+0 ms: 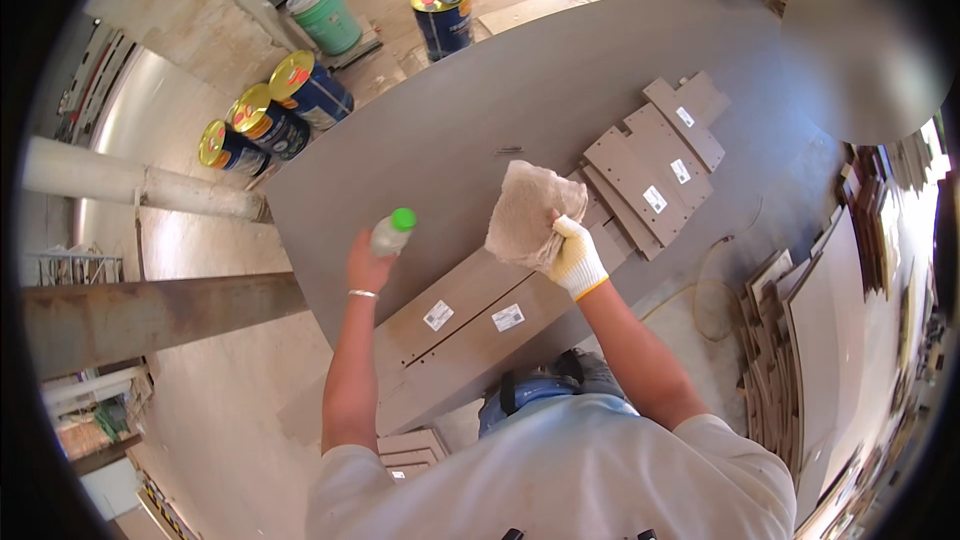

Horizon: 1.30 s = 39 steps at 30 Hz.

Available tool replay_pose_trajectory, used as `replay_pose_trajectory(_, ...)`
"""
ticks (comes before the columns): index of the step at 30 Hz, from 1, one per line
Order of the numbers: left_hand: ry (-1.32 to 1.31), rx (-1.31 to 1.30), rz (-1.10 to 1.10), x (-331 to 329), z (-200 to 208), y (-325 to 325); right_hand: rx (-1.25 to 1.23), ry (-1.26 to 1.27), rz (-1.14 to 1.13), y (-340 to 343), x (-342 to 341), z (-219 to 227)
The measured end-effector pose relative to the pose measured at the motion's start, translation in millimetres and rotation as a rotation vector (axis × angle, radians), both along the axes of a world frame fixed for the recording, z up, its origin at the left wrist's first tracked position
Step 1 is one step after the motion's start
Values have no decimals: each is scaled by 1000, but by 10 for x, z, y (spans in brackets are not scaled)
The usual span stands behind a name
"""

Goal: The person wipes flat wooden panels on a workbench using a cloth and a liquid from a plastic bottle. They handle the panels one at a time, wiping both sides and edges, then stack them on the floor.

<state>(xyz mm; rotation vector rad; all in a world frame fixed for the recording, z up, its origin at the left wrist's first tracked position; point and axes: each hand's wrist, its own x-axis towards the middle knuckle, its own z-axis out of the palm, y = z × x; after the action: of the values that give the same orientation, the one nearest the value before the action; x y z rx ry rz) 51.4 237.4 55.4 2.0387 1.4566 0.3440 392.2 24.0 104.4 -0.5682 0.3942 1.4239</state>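
Observation:
My bare left hand [370,262] is wrapped round a small clear bottle [391,234] with a green cap, held tilted above the grey table. A white knit glove with a yellow cuff covers my right hand [577,258], which grips a folded beige cloth [530,212] by its lower right edge. Below both hands lie two long brown boards [465,315] side by side, each with a white label. Up and to the right, several shorter brown panels [650,165] with holes and labels overlap in a pile; the nearest ones lie close to the gloved hand.
Blue drums with yellow lids [285,105] and a green bucket [328,22] stand on the floor beyond the grey table [420,155]. A rusty beam [170,315] meets the table's left side. Stacked brown panels [775,360] stand at the right, near a thin hose [703,290].

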Motion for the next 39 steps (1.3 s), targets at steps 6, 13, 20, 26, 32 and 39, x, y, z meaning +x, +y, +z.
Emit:
replay_pose_trajectory(6, 273, 461, -383, 653, 753, -123, -27, -349, 142, 425, -354, -123)
replay_pose_trajectory(13, 373, 582, -478, 797, 1163, -184, -13, -367, 130, 639, -525, -86)
replay_pose_trajectory(20, 320, 487, -334, 420, 603, -158, -20, -17, 158, 656, -664, -84)
replay_pose_trajectory(26, 201, 415, -133, 352, -124, -193, 104, 127, 121, 390, -744, -135)
replay_pose_trajectory(32, -320, 39, 166, 224, -742, -123, 82, 117, 82, -312, -567, -318)
replay_pose_trajectory(39, -506, -193, 327, -29, -776, -96, -180, -313, -162, -1451, 596, -110)
